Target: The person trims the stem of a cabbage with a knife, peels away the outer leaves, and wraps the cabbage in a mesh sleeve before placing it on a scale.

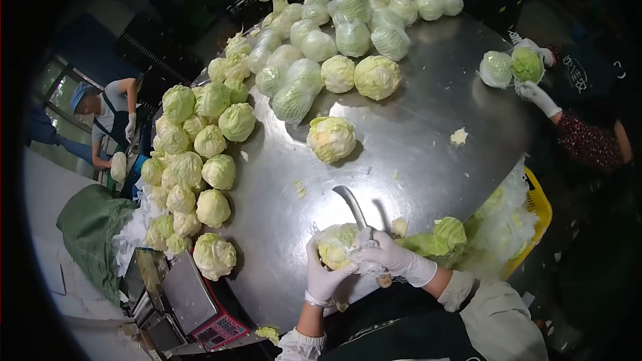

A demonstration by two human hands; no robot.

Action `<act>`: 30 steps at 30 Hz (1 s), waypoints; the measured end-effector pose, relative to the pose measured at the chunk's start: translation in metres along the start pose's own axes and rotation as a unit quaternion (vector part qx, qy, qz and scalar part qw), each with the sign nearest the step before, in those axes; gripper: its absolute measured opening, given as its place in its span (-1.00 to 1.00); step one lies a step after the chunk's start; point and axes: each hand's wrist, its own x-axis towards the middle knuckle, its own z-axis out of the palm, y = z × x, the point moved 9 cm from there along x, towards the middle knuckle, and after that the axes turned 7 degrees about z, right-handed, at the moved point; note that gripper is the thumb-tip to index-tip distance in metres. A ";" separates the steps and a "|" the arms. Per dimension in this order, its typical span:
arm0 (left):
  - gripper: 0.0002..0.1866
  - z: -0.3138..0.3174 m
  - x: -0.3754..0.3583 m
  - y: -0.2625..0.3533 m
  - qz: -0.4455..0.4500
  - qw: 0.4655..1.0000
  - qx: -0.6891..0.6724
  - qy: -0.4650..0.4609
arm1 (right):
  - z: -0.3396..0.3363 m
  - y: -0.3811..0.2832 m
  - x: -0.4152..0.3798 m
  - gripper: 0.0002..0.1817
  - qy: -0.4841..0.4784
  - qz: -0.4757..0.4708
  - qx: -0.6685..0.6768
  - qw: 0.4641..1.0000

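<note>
At the near edge of the steel table, my left hand (pixel 324 274), in a white glove, grips the side of a cabbage (pixel 332 254). Clear plastic film (pixel 369 264) lies partly around this head. My right hand (pixel 396 259), also gloved, is closed on a curved knife (pixel 351 204), its blade pointing up and away from me. My right fingers also touch the film beside the cabbage. Loose green leaves (pixel 445 237) lie just right of my right hand, with a small pale cut piece (pixel 399 227) near it. A bare cabbage (pixel 332 139) sits farther out at mid-table.
Bare cabbages (pixel 200 140) pile along the left; wrapped ones (pixel 352 20) are massed at the back. A red scale (pixel 200 301) stands at lower left. A yellow basket (pixel 538 217) holds leaves and film. One co-worker's gloved hands (pixel 538 97) hold cabbages at right; others work behind.
</note>
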 end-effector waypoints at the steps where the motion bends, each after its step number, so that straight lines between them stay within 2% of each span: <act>1: 0.08 0.008 0.004 0.004 -0.020 0.999 -0.038 -0.032 | -0.003 0.005 0.001 -0.75 -0.012 -0.026 0.046 0.999; 2: 0.12 0.015 0.006 0.005 -0.039 0.994 -0.077 -0.064 | -0.008 0.009 0.001 -0.75 -0.012 -0.026 0.045 0.999; 4: 0.15 0.023 0.004 -0.002 -0.033 0.991 -0.099 -0.086 | -0.024 0.010 -0.001 -0.81 -0.028 -0.070 0.127 0.989; 5: 0.17 0.030 0.002 -0.007 -0.028 0.986 -0.119 -0.112 | -0.043 0.051 0.015 -0.66 -0.150 -0.073 0.235 0.957; 6: 0.17 0.035 -0.002 -0.015 -0.029 0.986 -0.120 -0.111 | -0.036 0.041 0.008 -0.66 -0.149 -0.071 0.235 0.958; 7: 0.15 0.045 -0.012 -0.032 -0.093 0.958 -0.259 -0.087 | -0.022 0.010 -0.008 -0.73 -0.133 -0.103 0.245 0.955; 8: 0.14 0.059 -0.019 -0.045 -0.152 0.906 -0.391 -0.062 | -0.007 -0.024 -0.025 -0.79 -0.119 -0.136 0.252 0.951; 9: 0.06 0.072 -0.019 -0.043 -0.144 0.877 -0.454 -0.068 | -0.001 -0.045 -0.037 -0.85 -0.105 -0.170 0.260 0.945; 10: 0.06 0.072 -0.018 -0.047 -0.144 0.876 -0.454 -0.068 | -0.001 -0.048 -0.044 -0.85 -0.105 -0.170 0.259 0.945; 12: 0.03 0.061 -0.016 -0.069 -0.181 0.802 -0.568 0.040 | -0.033 -0.052 -0.069 -0.91 -0.040 -0.172 0.259 0.949; 13: 0.07 0.053 -0.017 -0.058 -0.214 0.788 -0.576 0.033 | -0.055 -0.052 -0.086 -0.94 -0.009 -0.172 0.260 0.950; 14: 0.07 0.041 -0.015 -0.056 -0.211 0.790 -0.575 0.036 | -0.078 -0.052 -0.103 -0.97 0.021 -0.171 0.261 0.950; 16: 0.16 0.021 -0.006 -0.043 -0.165 0.794 -0.585 -0.006 | -0.123 -0.055 -0.137 -0.96 0.079 -0.170 0.262 0.947; 17: 0.17 0.008 -0.007 -0.035 -0.153 0.806 -0.572 -0.005 | -0.152 -0.063 -0.171 -0.87 0.238 -0.175 0.086 0.952; 18: 0.18 -0.006 -0.006 -0.028 -0.140 0.820 -0.554 -0.014 | -0.180 -0.072 -0.211 -0.72 0.381 -0.170 -0.096 0.903; 19: 0.18 -0.024 -0.009 -0.026 -0.135 0.850 -0.510 -0.004 | -0.217 -0.063 -0.238 -0.52 0.406 -0.088 -0.231 0.880; 20: 0.19 -0.042 -0.012 -0.025 -0.132 0.877 -0.463 0.006 | -0.244 -0.054 -0.255 -0.31 0.420 -0.005 -0.359 0.833; 21: 0.19 -0.054 -0.015 -0.020 -0.135 0.877 -0.461 0.009 | -0.230 -0.063 -0.261 -0.31 0.418 0.000 -0.357 0.835; 23: 0.13 -0.073 -0.012 -0.005 -0.105 0.965 -0.238 -0.025 | -0.198 -0.106 -0.301 -0.09 0.580 0.090 -0.480 0.651; 24: 0.13 -0.072 -0.010 0.006 -0.110 0.964 -0.239 -0.027 | -0.189 -0.108 -0.294 -0.09 0.582 0.095 -0.479 0.650; 25: 0.13 -0.062 -0.006 0.023 -0.103 0.985 -0.106 -0.090 | -0.177 -0.117 -0.292 -0.13 0.605 0.035 -0.464 0.646; 26: 0.12 -0.051 -0.003 0.036 -0.092 0.984 0.028 -0.153 | -0.169 -0.123 -0.296 -0.17 0.625 -0.026 -0.448 0.639; 27: 0.13 -0.040 0.002 0.045 -0.078 0.972 0.110 -0.192 | -0.184 -0.107 -0.287 -0.26 0.592 -0.039 -0.506 0.626; 28: 0.13 -0.030 0.007 0.052 -0.080 0.971 0.110 -0.197 | -0.169 -0.100 -0.265 -0.33 0.546 -0.031 -0.513 0.661; 29: 0.13 -0.015 0.009 0.054 -0.053 0.926 0.275 -0.253 | -0.142 -0.093 -0.234 -0.40 0.500 -0.024 -0.518 0.694; 30: 0.12 0.000 0.009 0.052 -0.021 0.851 0.430 -0.301 | -0.118 -0.082 -0.206 -0.46 0.429 -0.031 -0.519 0.739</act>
